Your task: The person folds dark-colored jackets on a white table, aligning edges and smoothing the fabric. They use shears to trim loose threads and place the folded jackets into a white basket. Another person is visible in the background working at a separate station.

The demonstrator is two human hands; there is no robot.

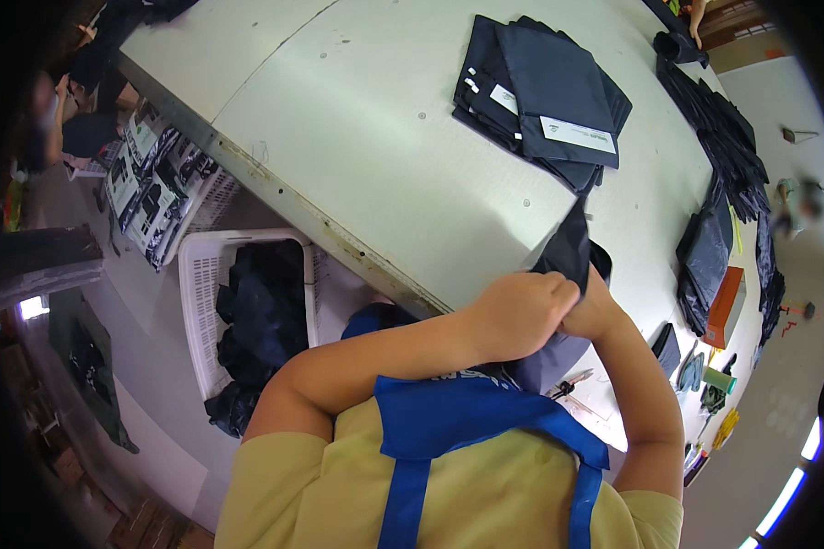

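Lying on the white table [357, 137]: a far stack of folded dark garments [545, 96]. Trailing along the right edge: loose dark garments [719, 137], an orange box [726, 306].

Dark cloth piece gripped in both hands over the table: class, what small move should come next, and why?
Probably lower the dark cloth piece flat onto the bare table. Both the left hand and right hand pinch it, lifted, near the table edge, and a stack of folded dark pieces already lies flat farther along.
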